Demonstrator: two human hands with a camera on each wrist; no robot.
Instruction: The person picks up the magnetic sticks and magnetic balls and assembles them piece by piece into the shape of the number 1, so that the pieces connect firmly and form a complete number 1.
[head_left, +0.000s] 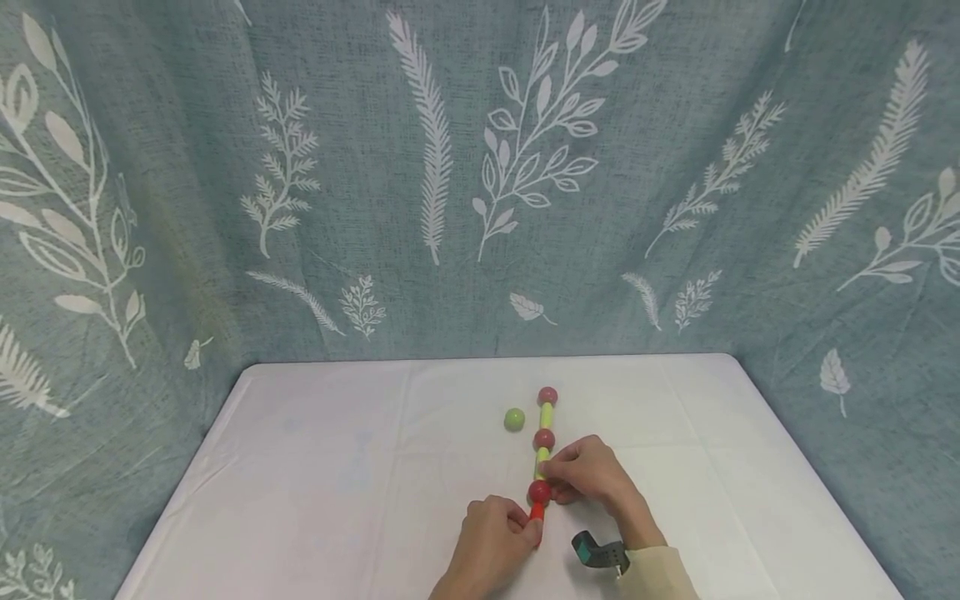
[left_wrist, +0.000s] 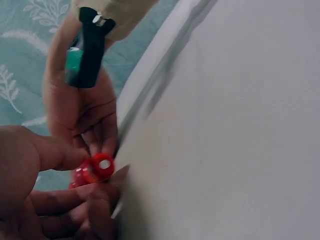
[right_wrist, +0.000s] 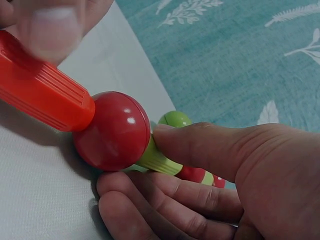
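A straight chain of red balls and rods runs away from me on the table. My left hand point(head_left: 491, 537) pinches the red-orange ribbed rod point(right_wrist: 47, 87) at the near end, between thumb and fingers. That rod meets the nearest red ball point(right_wrist: 112, 131). On the ball's other side, my right hand point(head_left: 592, 477) holds the yellow-green rod point(right_wrist: 161, 161), thumb above and fingers below. Beyond it come the middle red ball point(head_left: 544, 439), a second yellow-green rod point(head_left: 547, 415) and the far red ball point(head_left: 548, 396).
A loose green ball point(head_left: 513, 419) lies just left of the chain's far half. White cloth covers the table point(head_left: 315, 467). A blue-green curtain point(head_left: 465, 308) with white leaf prints hangs behind and at both sides. A dark camera mount point(head_left: 600, 552) sits at the right wrist.
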